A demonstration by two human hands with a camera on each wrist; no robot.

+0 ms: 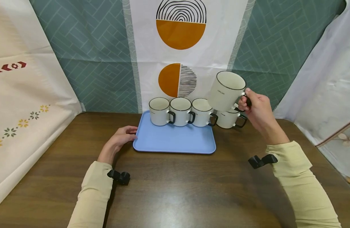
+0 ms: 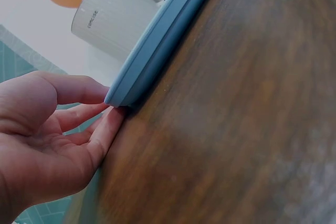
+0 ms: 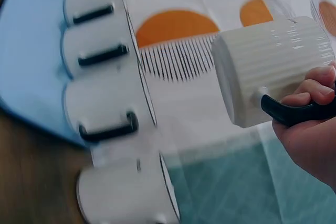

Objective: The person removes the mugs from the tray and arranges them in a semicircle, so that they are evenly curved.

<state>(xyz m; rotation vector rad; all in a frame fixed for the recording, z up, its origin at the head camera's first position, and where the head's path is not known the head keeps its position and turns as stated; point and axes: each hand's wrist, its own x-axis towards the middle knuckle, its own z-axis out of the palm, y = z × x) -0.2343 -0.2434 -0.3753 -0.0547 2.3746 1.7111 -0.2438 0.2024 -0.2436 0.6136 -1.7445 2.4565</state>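
Note:
My right hand (image 1: 258, 106) holds a white mug (image 1: 226, 91) with a dark rim by its black handle. The mug is raised, its mouth upward in the head view, and its ribbed side (image 3: 273, 64) shows in the right wrist view. Below it, a similar mug (image 1: 226, 121) stands on the table just right of the blue tray (image 1: 175, 139), partly hidden by the raised one. My left hand (image 1: 120, 137) pinches the tray's left edge, thumb at the rim (image 2: 128, 80) and fingers lower down.
Three matching mugs, a left one (image 1: 159, 114), a middle one (image 1: 180, 114) and a right one (image 1: 201, 116), line the tray's back, handles to the right. Behind them hangs a patterned cloth (image 1: 146, 47). The wooden table (image 1: 175, 183) extends in front. White cloths flank both sides.

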